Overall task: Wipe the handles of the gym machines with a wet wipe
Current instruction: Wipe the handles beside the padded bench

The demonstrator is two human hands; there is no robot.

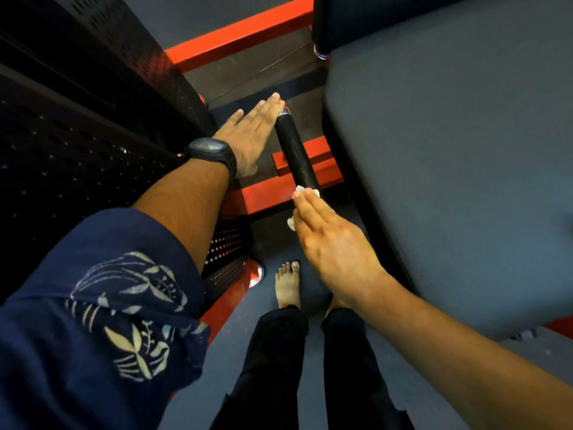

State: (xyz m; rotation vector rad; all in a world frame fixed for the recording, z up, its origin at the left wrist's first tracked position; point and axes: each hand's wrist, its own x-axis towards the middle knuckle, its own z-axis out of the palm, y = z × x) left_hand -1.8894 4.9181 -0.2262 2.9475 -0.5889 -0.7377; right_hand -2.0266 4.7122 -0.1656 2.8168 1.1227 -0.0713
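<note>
You're mid-wipe: your right hand, fingers straight, presses the crumpled white wet wipe onto the near end of the black cylindrical machine handle. Your flat left hand touches its far tip. Next, probably slide the wipe toward that tip.

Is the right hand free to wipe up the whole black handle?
Mostly yes, it seems: the handle lies bare ahead of the right hand and wipe, but the left hand rests against its far tip.

You see a dim, warm-toned view: the perforated panel on your left sinks into near-black shadow, your right hand catches soft glare, and the wide lens bends the edges.
</note>
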